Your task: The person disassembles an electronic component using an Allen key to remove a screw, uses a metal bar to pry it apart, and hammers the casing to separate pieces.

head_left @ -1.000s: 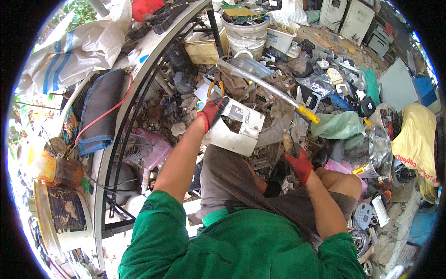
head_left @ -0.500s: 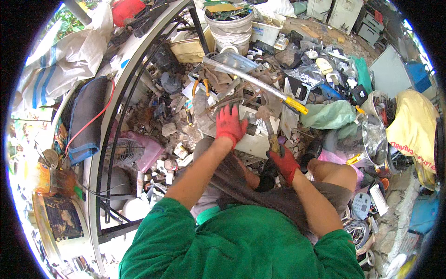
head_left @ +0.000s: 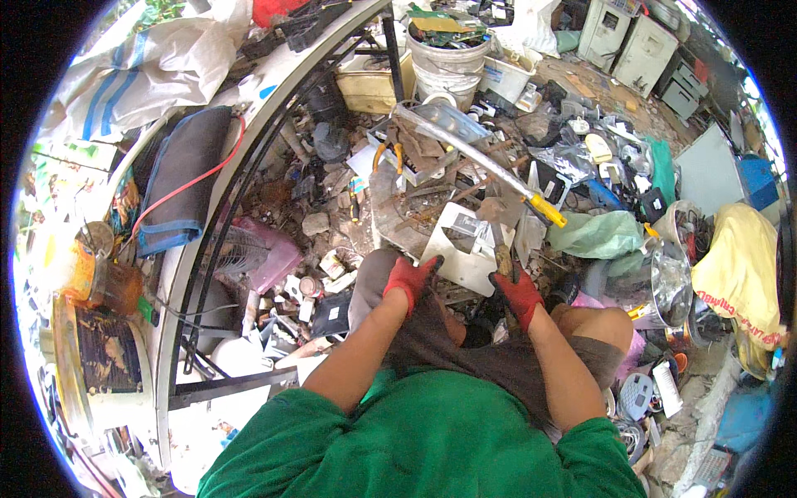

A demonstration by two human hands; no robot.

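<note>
Between my knees sits a white plastic casing panel (head_left: 458,264) with a rectangular cut-out near its top. My left hand (head_left: 408,280), in a red glove, is closed on the panel's left edge, thumb toward it. My right hand (head_left: 519,297), also red-gloved, grips a hammer (head_left: 503,257) by its worn handle. The rusty-brown hammer head (head_left: 496,209) points away from me, beside the panel's right edge. Under and behind the panel lies a worn wooden board (head_left: 388,207). What the left fingers do beneath the panel is hidden.
A metal pipe with a yellow end (head_left: 477,159) lies beyond the board, near orange-handled pliers (head_left: 390,152). A screwdriver (head_left: 354,202) lies to the left. A black metal frame (head_left: 241,195) stands at left. A bucket of circuit boards (head_left: 448,62) and mixed scrap lie ahead; a clear bin (head_left: 656,278) stands right.
My left hand has drawn back toward me from the board to the panel's left edge. The panel has turned and shows more fully. The hammer stays in my right hand.
</note>
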